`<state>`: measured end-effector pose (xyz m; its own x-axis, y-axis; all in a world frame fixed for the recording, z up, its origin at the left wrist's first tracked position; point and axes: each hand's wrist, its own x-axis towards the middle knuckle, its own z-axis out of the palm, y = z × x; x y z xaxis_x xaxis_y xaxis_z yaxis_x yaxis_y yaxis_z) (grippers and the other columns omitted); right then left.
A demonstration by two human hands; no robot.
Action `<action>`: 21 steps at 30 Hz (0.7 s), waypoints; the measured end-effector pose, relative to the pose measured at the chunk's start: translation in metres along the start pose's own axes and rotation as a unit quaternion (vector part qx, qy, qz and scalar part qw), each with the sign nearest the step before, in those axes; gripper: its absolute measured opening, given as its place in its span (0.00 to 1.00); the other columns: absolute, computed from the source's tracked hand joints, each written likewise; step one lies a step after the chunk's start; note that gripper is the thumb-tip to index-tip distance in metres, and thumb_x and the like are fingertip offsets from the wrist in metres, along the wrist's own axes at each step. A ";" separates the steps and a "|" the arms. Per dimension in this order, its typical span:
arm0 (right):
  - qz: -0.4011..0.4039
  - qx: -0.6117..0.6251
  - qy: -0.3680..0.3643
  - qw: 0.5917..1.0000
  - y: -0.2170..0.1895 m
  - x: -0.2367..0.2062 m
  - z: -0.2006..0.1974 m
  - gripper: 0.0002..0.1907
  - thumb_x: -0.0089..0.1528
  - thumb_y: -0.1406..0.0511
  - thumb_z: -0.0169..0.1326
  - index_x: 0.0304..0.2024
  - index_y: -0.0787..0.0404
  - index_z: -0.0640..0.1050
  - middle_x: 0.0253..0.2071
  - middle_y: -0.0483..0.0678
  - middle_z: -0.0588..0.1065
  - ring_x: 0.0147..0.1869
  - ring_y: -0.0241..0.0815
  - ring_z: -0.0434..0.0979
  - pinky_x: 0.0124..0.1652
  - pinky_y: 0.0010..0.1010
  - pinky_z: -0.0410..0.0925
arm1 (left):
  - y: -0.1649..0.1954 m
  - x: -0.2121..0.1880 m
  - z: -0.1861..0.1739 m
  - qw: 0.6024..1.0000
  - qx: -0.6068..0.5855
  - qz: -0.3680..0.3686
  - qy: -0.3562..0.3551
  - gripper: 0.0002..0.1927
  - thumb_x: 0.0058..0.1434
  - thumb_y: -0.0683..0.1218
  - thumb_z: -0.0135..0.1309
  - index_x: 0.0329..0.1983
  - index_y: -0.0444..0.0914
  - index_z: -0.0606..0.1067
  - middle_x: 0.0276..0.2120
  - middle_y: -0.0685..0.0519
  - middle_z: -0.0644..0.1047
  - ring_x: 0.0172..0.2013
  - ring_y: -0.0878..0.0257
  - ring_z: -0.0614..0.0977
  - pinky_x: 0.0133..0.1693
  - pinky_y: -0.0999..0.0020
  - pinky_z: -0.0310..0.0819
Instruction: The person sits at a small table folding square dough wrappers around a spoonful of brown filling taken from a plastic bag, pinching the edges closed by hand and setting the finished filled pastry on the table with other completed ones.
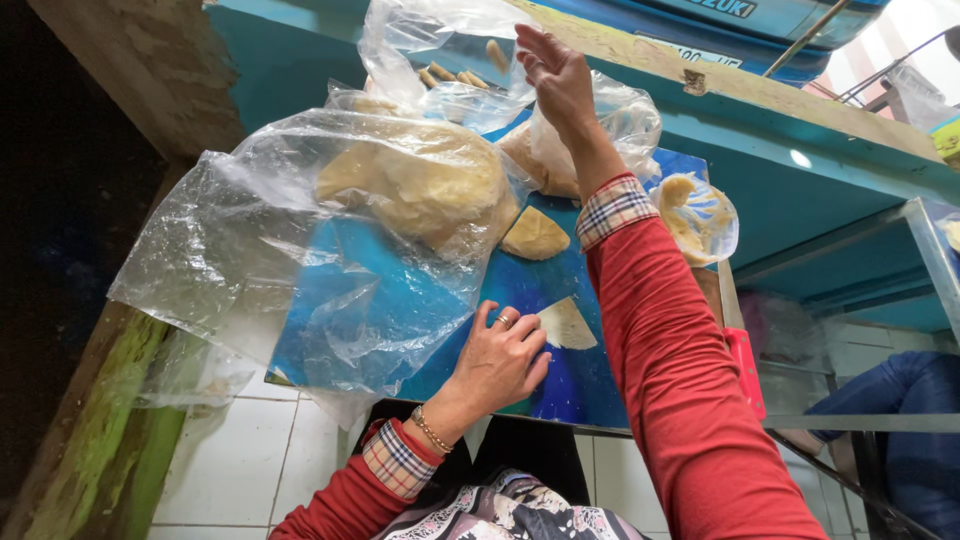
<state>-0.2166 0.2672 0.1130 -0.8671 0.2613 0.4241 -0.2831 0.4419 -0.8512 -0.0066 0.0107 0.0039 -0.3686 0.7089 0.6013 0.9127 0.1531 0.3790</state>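
The blue table fills the frame's centre, its left half veiled by a large clear plastic bag through which yellowish crackers are dimly seen. At the upper centre the right hand is raised, fingers spread, nothing gripped. At the lower centre the left hand is laid on the table, fingers loosely curled beside a triangular cracker piece, its near edge partly hidden.

Both arms wear red long sleeves ending in plaid cuffs of tan, red and dark lines. Just behind the left hand a beaded gold bracelet circles the wrist, and one finger bears a ring. The right hand is bare.
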 end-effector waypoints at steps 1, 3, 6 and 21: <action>-0.025 -0.052 0.011 0.998 0.003 -0.004 -0.004 0.18 0.68 0.70 0.53 0.61 0.54 0.78 0.58 0.48 0.79 0.60 0.41 0.81 0.53 0.30 0.76 | 0.000 0.000 0.000 1.000 0.000 -0.001 -0.007 0.11 0.58 0.50 0.59 0.36 0.38 0.76 0.41 0.51 0.76 0.45 0.53 0.76 0.57 0.46 0.61; -0.073 -0.158 0.038 0.984 0.011 -0.015 -0.018 0.18 0.67 0.71 0.56 0.59 0.54 0.79 0.57 0.49 0.80 0.60 0.44 0.81 0.56 0.35 0.75 | -0.001 -0.001 0.001 1.000 -0.001 0.001 -0.022 0.11 0.58 0.51 0.59 0.36 0.38 0.76 0.39 0.51 0.75 0.44 0.53 0.76 0.57 0.47 0.61; -0.077 -0.272 0.083 0.956 0.018 -0.041 -0.069 0.15 0.66 0.70 0.55 0.54 0.52 0.82 0.58 0.48 0.77 0.61 0.45 0.78 0.59 0.35 0.71 | -0.002 -0.001 0.001 1.000 0.000 0.007 -0.019 0.11 0.59 0.51 0.59 0.34 0.38 0.76 0.38 0.51 0.75 0.44 0.53 0.76 0.57 0.47 0.60; 0.007 -0.695 -0.007 0.719 0.057 -0.249 -0.201 0.09 0.56 0.59 0.64 0.39 0.45 0.86 0.61 0.42 0.76 0.64 0.47 0.70 0.61 0.45 0.59 | -0.001 0.000 0.004 1.000 0.012 -0.007 -0.008 0.10 0.59 0.50 0.59 0.33 0.38 0.76 0.40 0.50 0.76 0.46 0.54 0.77 0.59 0.47 0.61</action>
<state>0.0654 0.4004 0.0209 -0.8724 0.2698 0.4075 0.4008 0.8721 0.2806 -0.0063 0.0134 0.0006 -0.3781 0.7171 0.5854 0.9117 0.1788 0.3699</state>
